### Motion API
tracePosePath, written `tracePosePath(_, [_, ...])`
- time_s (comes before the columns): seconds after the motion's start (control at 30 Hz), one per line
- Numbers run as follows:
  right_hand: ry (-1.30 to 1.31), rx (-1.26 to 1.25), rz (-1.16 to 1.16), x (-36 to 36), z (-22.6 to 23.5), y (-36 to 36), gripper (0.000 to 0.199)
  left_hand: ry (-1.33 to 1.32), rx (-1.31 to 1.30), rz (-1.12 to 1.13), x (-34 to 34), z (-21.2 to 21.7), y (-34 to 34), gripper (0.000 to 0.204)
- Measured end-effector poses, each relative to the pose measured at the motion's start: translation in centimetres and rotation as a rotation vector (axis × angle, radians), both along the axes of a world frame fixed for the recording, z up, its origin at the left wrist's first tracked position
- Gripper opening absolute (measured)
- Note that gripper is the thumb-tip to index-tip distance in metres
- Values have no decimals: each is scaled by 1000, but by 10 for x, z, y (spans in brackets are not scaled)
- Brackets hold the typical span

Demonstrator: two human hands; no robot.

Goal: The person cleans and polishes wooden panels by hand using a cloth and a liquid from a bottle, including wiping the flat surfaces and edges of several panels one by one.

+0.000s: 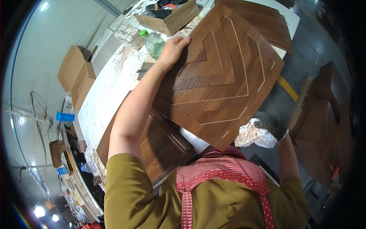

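A brown wood-grain panel (213, 86) with grooved, nested angular lines is held up at a tilt over the worktable. Gripping its upper left edge is my bare left hand (173, 51), with the fingers hidden behind the board. My right hand (271, 125), in a dark glove, is closed on a crumpled white cloth (255, 134) with reddish stains. The cloth is by the panel's lower right edge; whether it touches the board I cannot tell. Beneath the raised panel, another brown panel (158, 147) lies nearer my body, partly covered by my left arm.
On the white worktable (103, 95) stand a clear bottle with a green cap (152, 44) and a cardboard tray (169, 21) of odds and ends. More brown panels (272, 26) lie at the far right corner. An open carton (78, 76) is at the left, and dark boards (316, 133) stand right.
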State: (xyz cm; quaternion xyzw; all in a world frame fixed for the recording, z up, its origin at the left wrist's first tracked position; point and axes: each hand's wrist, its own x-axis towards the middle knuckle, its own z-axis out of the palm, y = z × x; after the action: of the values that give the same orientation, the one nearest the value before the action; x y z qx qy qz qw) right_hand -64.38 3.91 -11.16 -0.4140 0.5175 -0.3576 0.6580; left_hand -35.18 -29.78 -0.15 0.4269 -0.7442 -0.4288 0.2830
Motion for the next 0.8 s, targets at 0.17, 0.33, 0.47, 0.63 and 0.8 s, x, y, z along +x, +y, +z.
tracePosePath(0.17, [-125,211,-62,26,2,6,40,-326,-51,34,19,-76,-12,42])
tracePosePath(0.33, [-147,278,-173,56,18,6,35,-487,-531,-88,43,-92,-7,29])
tracePosePath(0.47, [7,271,-148,80,29,-5,37,-527,-395,-183,83,-83,-4,23])
tracePosePath(0.63, [91,300,-141,92,27,-18,33,-493,-429,-270,118,-91,28,26])
tracePosePath(0.8, [196,142,-105,92,29,-20,29,-877,-634,-311,114,-91,69,51])
